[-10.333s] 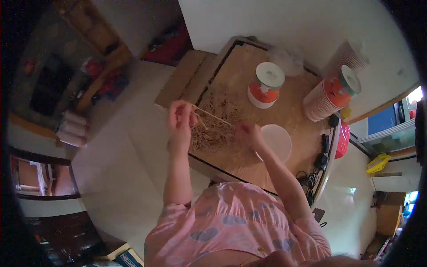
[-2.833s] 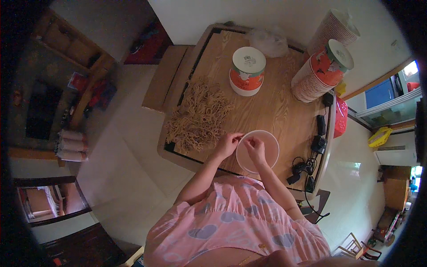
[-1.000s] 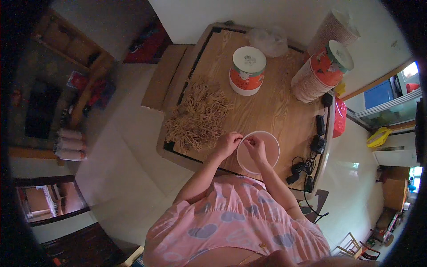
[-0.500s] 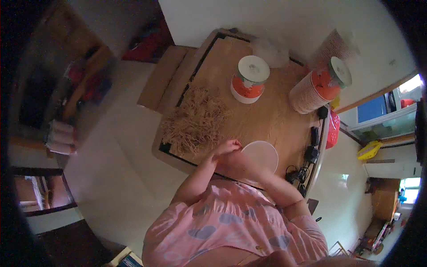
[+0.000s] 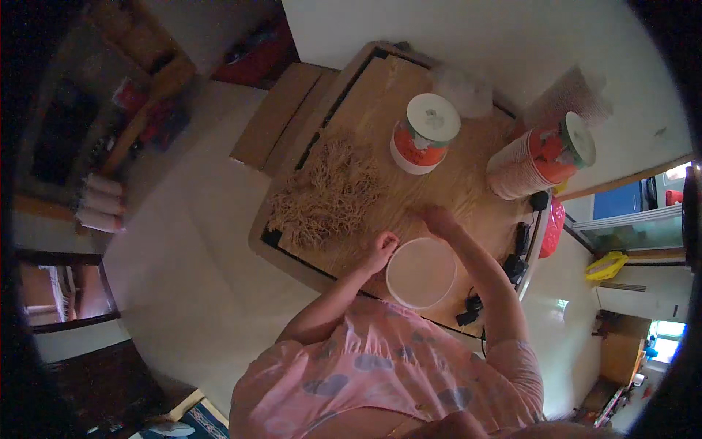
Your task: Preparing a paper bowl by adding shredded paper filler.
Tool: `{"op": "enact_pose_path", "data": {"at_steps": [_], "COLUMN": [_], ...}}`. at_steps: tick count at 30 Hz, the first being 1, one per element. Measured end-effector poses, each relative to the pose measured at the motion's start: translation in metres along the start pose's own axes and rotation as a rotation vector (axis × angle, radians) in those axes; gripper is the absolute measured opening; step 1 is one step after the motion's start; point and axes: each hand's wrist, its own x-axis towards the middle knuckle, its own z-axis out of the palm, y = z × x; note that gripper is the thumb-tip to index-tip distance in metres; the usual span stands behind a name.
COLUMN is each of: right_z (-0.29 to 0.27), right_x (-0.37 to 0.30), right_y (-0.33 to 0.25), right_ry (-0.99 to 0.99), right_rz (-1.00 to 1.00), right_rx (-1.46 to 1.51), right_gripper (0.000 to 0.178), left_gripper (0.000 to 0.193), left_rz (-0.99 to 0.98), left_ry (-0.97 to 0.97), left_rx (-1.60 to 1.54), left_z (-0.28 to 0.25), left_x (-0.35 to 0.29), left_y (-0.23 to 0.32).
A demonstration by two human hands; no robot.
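Observation:
A round white tub (image 5: 422,274) stands at the near edge of the table, its open top facing up. At its left rim is my left hand (image 5: 381,250), fingers curled together; whatever they pinch, if anything, is too small to make out. Just past the far rim, my right hand (image 5: 437,220) is low over the tabletop, its fingers blurred and partly hidden. To the left lies a loose pile of tan, twisted strands (image 5: 329,194), like thin cord or dried noodles.
Beyond stands a red and white tub with a green-edged, pale round top (image 5: 431,119). A leaning stack of paper tubs (image 5: 519,170) is at the right, a clear plastic bag (image 5: 463,91) behind. Black adapters with cables (image 5: 516,268) line the right edge of the wooden table (image 5: 387,194).
My right hand has moved away from my left hand, over the tub to its far side. My left hand has stayed by the left rim. The view has shifted slightly.

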Motion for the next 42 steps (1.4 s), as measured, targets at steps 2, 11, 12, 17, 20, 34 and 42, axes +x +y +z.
{"op": "enact_pose_path", "data": {"at_steps": [2, 11, 12, 17, 20, 34, 42], "right_z": [0.016, 0.041, 0.053, 0.079, 0.066, 0.084, -0.012], "right_x": [-0.003, -0.062, -0.077, -0.127, -0.134, -0.153, -0.151], "right_y": [0.011, -0.025, -0.037, -0.124, -0.153, -0.176, -0.178], "right_ry": [0.067, 0.033, 0.022, -0.238, -0.246, -0.489, -0.111], "right_rz": [0.020, 0.165, 0.166, -0.054, -0.111, -0.043, -0.163], "right_rx": [-0.057, 0.003, 0.009, 0.033, 0.061, -0.253, 0.153], "right_gripper": [0.058, 0.023, 0.023, 0.032, 0.041, 0.050, 0.014], "left_gripper": [0.007, 0.008, 0.007, 0.010, 0.012, 0.012, 0.014], "left_rz": [-0.150, -0.431, -0.379, -0.230, -0.229, 0.149, 0.275], "left_ry": [-0.027, 0.159, 0.170, 0.177, 0.173, 0.185, -0.018], "left_rx": [-0.037, -0.249, -0.247, -0.075, 0.007, 0.795, 0.842], "left_z": [-0.005, -0.070, -0.070, -0.071, -0.064, -0.032, -0.016], "left_x": [0.007, 0.028, 0.029, 0.027, 0.026, 0.021, 0.031], "left_y": [0.032, 0.060, 0.060, 0.048, 0.059, 0.095, 0.094]}}
